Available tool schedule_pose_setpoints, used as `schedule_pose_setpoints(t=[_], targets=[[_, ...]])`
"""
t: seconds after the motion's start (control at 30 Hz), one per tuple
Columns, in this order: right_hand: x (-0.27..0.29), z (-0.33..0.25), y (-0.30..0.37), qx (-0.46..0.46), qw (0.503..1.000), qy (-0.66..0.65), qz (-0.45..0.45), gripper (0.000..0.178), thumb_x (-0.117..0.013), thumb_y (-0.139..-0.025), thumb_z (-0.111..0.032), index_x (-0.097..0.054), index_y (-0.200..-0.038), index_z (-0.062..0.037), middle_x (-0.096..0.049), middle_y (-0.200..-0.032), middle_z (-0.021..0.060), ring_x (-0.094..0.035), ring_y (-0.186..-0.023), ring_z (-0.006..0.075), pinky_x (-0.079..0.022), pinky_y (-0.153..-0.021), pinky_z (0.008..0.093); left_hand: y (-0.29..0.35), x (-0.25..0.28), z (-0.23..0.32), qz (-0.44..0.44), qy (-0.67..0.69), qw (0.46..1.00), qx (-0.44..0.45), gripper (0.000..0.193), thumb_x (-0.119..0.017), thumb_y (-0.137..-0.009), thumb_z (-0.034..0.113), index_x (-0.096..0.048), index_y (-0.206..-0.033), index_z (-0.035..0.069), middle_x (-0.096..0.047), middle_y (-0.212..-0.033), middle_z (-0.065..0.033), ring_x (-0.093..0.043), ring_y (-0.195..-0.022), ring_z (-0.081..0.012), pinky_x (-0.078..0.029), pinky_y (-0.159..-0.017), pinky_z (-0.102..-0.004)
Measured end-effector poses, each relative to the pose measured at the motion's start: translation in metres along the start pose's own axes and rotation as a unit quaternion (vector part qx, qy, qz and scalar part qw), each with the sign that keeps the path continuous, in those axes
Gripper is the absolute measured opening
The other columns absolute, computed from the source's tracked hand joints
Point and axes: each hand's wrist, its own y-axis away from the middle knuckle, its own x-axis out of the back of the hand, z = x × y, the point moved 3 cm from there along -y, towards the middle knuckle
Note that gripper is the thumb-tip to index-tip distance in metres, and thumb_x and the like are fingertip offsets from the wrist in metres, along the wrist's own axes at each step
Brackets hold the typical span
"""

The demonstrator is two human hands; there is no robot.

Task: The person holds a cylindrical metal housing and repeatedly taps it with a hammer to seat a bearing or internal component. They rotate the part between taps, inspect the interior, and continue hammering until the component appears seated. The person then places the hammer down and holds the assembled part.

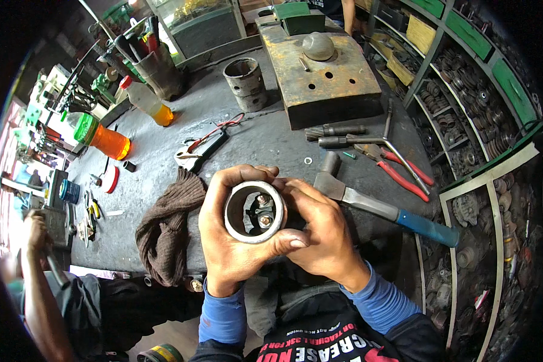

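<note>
Over the bench (265,136), between my two hands, I have the tube (245,238), a short, thick-walled grey metal cylinder. My left hand (225,253) wraps its left side, fingers over the far wall and thumb across the near one; my right hand (326,238) braces its right side. Together they grasp it snugly, with the open end turned up toward my eyes, I judge, so the bore shows. Inside the tube sit two rounded, coppery studs (265,221) on a dark fitting (263,210), though it's too shadowed for me to tell how deep that goes.

Just left of the tube lies the cloth (166,223), brown ribbed knit, soft and crumpled, perhaps placed there for wiping. Near the tube's right side rests the hammer (368,202), its blunt steel head closest and its blue grip pointing away. Farther out, right of and beyond the tube, lie pliers (401,181) with smooth red handles. Well beyond the tube, the block (344,93), rust-stained and drilled with round holes, bears a dull ball (318,46). Beyond the tube to the left are two bottles (110,142) of clear plastic, holding orange liquid.
</note>
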Motion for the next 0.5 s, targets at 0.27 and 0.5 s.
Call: schedule_pose_setpoints(t=[0.27, 0.5], targets=[[-0.014, 0.004, 0.015, -0.04, 0.994, -0.054, 0.084, 0.071, -0.09, -0.084, -0.036, -0.061, -0.135, 0.0042, -0.069, -0.13, 0.0257, -0.069, -0.123, 0.0438, -0.056, -0.103, 0.0465, 0.005, 0.003, -0.014, -0.014, 0.006, 0.999, 0.047, 0.106, -0.109, -0.048, 0.041, -0.057, -0.13, -0.001, -0.071, -0.125, -0.0131, -0.069, -0.117, -0.0198, -0.057, -0.103, -0.0349], [-0.021, 0.019, 0.029, -0.065, 0.984, -0.146, 0.084, 0.105, -0.093, -0.084, -0.035, -0.03, -0.162, -0.0028, -0.066, -0.137, 0.0268, -0.068, -0.128, 0.0416, -0.055, -0.106, 0.0476, 0.005, 0.002, -0.016, -0.03, 0.003, 0.998, 0.063, 0.103, -0.109, -0.051, 0.04, -0.056, -0.13, -0.001, -0.07, -0.129, -0.0149, -0.069, -0.117, -0.0204, -0.058, -0.103, -0.0351]])
